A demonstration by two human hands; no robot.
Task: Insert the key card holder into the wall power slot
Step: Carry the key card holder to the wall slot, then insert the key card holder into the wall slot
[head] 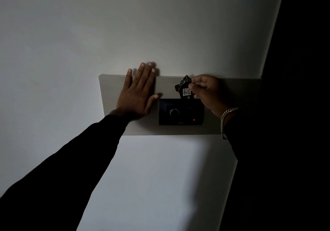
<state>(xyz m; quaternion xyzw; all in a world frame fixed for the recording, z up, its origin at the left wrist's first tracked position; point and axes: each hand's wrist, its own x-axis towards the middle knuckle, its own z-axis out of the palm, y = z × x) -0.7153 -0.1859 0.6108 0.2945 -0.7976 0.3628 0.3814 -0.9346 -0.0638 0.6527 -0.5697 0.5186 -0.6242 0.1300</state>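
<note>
One risk: right hand (205,89) fingers pinching key card holder (186,92) above wall power slot (181,112) (dim room) may miss; left hand (138,93) spread flat.

There is just one camera, worn on the person's head, and it looks straight ahead at a dim white wall (160,25) from close up, about an arm's reach away. Both arms stretch forward from the bottom corners toward a black rectangular wall panel (181,112) near the middle.

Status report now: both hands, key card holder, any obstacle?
Left hand flat on wall, open. Right hand pinching key card holder, its lower end at top of power slot. Nothing in the way.
</note>
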